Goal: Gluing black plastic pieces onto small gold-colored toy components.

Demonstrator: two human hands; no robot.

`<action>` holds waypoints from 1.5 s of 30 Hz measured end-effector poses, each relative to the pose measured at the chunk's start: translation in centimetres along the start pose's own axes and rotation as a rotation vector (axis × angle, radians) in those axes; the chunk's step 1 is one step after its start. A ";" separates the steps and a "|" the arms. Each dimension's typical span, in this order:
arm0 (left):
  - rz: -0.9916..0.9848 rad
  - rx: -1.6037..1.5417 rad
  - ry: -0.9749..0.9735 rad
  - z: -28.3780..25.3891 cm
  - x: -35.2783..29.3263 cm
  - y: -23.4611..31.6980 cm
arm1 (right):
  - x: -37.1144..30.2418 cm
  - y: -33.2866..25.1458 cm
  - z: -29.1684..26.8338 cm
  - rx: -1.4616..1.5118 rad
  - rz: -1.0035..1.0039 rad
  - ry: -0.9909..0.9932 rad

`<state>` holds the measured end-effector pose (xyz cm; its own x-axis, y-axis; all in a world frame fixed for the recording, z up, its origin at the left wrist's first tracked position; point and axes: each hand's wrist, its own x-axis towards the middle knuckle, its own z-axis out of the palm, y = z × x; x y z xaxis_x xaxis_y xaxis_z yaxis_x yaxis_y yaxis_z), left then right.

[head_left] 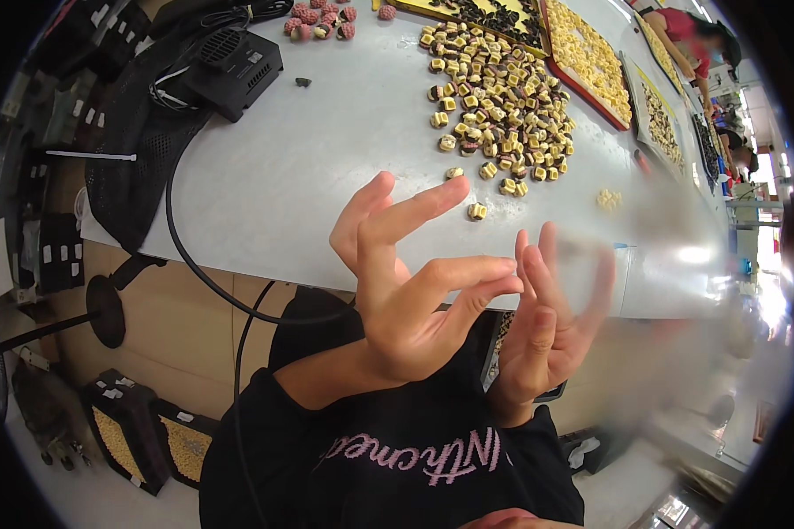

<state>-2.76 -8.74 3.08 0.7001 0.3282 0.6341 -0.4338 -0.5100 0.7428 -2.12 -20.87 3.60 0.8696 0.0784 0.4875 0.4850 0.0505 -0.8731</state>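
Over the front edge of the table, my left hand [406,295] has thumb and index finger pinched together, the other fingers stretched out. Whether anything sits in that pinch is too small to make out. Beside it, my right hand [547,339] is open with its fingers apart, a fingertip close to the left hand's pinch. Just beyond my hands lies a spread of small yellow-and-dark-brown pieces [503,106], many with a squarish yellow face. One loose piece [477,212] lies nearest to my left fingers.
Trays of pale yellow pieces [587,57] and dark bits [503,26] line the far side. Pink bumpy balls [325,19] and a black vented box [234,70] sit at far left. A black cable [181,229] crosses the table edge. Another person [692,44] works at far right.
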 end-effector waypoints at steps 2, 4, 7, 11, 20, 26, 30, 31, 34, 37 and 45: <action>0.004 -0.012 -0.010 -0.1 0.1 0.1 | -0.1 0.0 -0.2 -0.021 -0.032 -0.048; -0.012 -0.065 -0.045 -0.1 0.2 0.0 | -0.1 -0.1 -0.4 -0.047 -0.032 -0.063; -0.011 -0.085 -0.075 -0.3 0.6 -0.2 | -0.2 -0.1 -0.3 -0.090 -0.036 -0.096; -0.009 -0.043 -0.115 -0.7 1.5 0.3 | -0.3 -0.2 0.3 -0.152 -0.047 0.012; 0.073 0.182 -0.179 -0.2 2.7 0.2 | 0.1 0.8 -1.9 -0.361 -0.168 -0.229; 0.089 0.185 -0.221 0.1 2.7 0.2 | 0.0 0.8 -2.0 -0.325 -0.155 -0.269; 0.077 0.130 -0.240 0.2 2.4 0.2 | 0.0 1.5 -2.5 -0.285 -0.165 -0.322; 0.081 0.119 -0.228 0.3 2.3 0.1 | -0.1 1.4 -2.2 -0.284 -0.164 -0.321; 0.089 0.094 -0.208 0.7 1.9 0.0 | -0.7 0.7 -0.6 -0.147 -0.087 -0.109; 0.104 0.068 -0.121 1.0 1.5 -0.1 | -0.7 0.2 -0.3 -0.168 -0.057 -0.138; 0.123 0.060 0.013 2.0 0.5 -0.5 | -0.8 -0.2 -0.4 -0.214 -0.007 -0.221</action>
<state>-1.04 -9.91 2.64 0.6365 0.2700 0.7225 -0.4807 -0.5938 0.6453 -2.87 -21.34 3.44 0.8360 0.2946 0.4629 0.5202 -0.1570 -0.8395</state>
